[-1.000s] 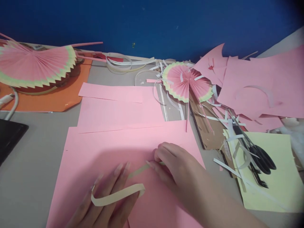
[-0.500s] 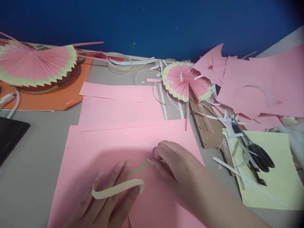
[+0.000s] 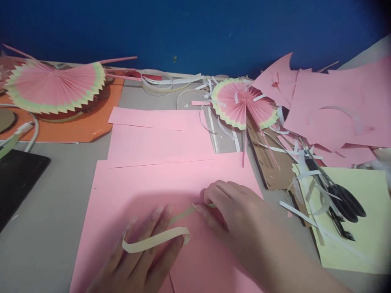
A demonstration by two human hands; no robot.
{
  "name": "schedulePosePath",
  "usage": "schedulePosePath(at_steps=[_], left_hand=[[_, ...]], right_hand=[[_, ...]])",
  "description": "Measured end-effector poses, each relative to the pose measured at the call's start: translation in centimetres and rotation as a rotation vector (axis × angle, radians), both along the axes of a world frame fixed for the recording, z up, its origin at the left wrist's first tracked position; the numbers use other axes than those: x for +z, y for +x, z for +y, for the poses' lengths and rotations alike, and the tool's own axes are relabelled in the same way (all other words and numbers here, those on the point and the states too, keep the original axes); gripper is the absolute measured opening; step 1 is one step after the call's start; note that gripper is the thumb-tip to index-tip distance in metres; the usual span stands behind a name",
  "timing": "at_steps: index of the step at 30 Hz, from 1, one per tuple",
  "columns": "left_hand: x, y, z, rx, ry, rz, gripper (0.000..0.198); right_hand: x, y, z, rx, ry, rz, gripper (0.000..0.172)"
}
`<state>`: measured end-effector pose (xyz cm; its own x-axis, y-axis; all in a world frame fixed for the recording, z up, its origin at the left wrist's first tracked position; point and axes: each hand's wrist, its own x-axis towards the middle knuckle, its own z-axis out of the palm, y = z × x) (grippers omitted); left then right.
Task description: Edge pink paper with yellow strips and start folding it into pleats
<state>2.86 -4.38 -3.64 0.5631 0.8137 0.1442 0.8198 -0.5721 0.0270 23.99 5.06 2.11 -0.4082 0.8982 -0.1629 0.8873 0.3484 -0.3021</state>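
Note:
A thin pale yellow paper strip (image 3: 155, 240) loops over the fingers of my left hand (image 3: 139, 256), which lies flat with fingers stretched out on a large pink paper sheet (image 3: 146, 183). My right hand (image 3: 235, 211) has its fingers curled and pinches the far end of the same strip against the pink sheet. Both hands rest at the near middle of the table.
More pink sheets (image 3: 152, 138) lie behind. A pleated pink fan (image 3: 55, 87) sits on orange paper (image 3: 73, 126) at the far left, a smaller fan (image 3: 241, 103) at the back. Black scissors (image 3: 342, 203) lie on yellow paper (image 3: 363, 228) at right, amid paper scraps.
The view has shifted slightly, so everything sits a little further right in the picture. Both hands keep their hold on the strip and have barely moved.

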Motion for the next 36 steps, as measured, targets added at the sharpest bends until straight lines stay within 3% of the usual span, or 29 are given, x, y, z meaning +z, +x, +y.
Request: schedulePosePath(at_steps=[9, 16, 27, 36], left_hand=[[0.4, 0.0, 0.3, -0.008, 0.032, -0.003, 0.063], [0.3, -0.1, 0.1, 0.019, -0.019, 0.010, 0.068], [0.1, -0.2, 0.2, -0.002, 0.033, 0.024, 0.063], [-0.2, -0.1, -0.1, 0.013, 0.029, 0.029, 0.058]], right_hand=[[-0.1, -0.2, -0.1, -0.045, 0.078, -0.045, 0.009], [-0.2, 0.2, 0.1, 0.001, 0.130, -0.083, 0.012], [0.8, 1.4, 1.1, -0.086, -0.146, 0.029, 0.019], [0.9, 1.1, 0.9, -0.086, -0.088, -0.011, 0.020]])
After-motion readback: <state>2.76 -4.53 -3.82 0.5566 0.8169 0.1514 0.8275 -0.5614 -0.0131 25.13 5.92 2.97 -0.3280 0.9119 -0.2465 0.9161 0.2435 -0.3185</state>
